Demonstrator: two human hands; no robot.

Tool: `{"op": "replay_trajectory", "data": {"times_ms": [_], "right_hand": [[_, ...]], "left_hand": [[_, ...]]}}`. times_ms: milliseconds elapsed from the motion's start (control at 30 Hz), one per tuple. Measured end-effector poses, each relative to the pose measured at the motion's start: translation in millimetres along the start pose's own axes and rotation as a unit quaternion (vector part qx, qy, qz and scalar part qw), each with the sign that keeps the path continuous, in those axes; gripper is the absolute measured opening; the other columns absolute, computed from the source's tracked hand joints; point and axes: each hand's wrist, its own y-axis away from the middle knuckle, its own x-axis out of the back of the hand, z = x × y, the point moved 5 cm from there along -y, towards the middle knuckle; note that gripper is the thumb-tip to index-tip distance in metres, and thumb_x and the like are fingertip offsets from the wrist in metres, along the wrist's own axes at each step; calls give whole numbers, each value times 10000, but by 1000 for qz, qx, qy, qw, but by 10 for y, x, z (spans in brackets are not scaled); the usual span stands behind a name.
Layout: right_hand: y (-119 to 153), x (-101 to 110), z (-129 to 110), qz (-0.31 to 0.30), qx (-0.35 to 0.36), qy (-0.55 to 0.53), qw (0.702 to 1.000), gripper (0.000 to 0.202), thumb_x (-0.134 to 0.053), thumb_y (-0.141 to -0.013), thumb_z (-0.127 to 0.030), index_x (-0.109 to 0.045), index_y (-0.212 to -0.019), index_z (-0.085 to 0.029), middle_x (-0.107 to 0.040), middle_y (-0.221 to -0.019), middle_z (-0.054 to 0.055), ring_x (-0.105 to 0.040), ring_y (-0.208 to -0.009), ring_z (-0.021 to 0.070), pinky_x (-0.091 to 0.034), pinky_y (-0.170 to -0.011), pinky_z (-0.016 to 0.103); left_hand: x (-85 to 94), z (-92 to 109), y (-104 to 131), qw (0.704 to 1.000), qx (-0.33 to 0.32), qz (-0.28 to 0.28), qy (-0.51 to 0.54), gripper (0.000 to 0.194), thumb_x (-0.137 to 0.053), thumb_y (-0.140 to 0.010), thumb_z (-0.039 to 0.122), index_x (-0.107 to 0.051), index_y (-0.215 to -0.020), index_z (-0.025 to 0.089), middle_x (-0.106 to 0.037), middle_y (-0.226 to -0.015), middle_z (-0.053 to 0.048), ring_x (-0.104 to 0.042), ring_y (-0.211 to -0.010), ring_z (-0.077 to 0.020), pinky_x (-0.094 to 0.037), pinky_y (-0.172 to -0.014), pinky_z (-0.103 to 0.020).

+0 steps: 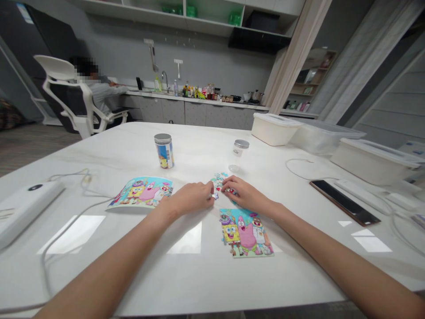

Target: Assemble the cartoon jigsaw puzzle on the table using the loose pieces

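Note:
My left hand (198,195) is closed, with a small jigsaw puzzle piece (215,196) pinched at its fingertips. Just to its right, my right hand (241,190) reaches over a heap of loose puzzle pieces (219,178), its bent fingers apart and touching the heap; part of the heap is hidden beneath it. Below the hands lies a partly assembled cartoon puzzle (246,234) with stepped left edges, showing a yellow and a pink figure. A curved picture sheet (143,192) with the same figures lies left of my left hand.
Behind the hands stand a picture-wrapped jar (164,151) and a clear jar (239,155), both with silver lids. A dark phone (344,202), lidded bins (276,129) and cables are at right. A white device (29,206) sits left. A person (102,93) sits beyond the table.

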Motion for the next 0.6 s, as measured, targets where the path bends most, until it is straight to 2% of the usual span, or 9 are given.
{"op": "replay_trajectory", "data": {"times_ms": [267,367,500,600], "right_hand": [[-3,7,3,4,2,-14,1000,165,-518,-901,-114,-621,-969,-225,-590,-1048,56,-591,-987,177,-500,-879,353],[2,-2,12,14,-1,-1,1000,150,-541,-896,-142,-618,-1001,-216,-581,-1120,80,-584,-1057,193,-489,-929,388],[10,-30,58,6,-25,21,999,234,-546,-896,-166,-591,-1122,-203,-571,-1244,120,-533,-1198,236,-436,-1013,462],[9,-32,56,-4,-17,15,1000,198,-544,-901,-174,-609,-1086,-200,-597,-1208,112,-551,-1169,226,-446,-1003,444]], "left_hand": [[6,6,7,1000,-12,-1,2,287,-399,-873,310,-550,-1070,165,-679,-787,-97,-638,-753,-243,-450,-663,-326],[16,8,12,1000,-10,0,4,276,-410,-872,307,-540,-1073,170,-680,-790,-90,-636,-753,-232,-448,-670,-318],[23,16,18,1000,-15,-2,1,280,-407,-876,310,-533,-1082,170,-682,-798,-89,-638,-758,-232,-445,-683,-319],[22,18,20,1000,-17,-6,0,279,-409,-873,318,-537,-1071,168,-681,-787,-89,-638,-750,-235,-444,-672,-317]]}}
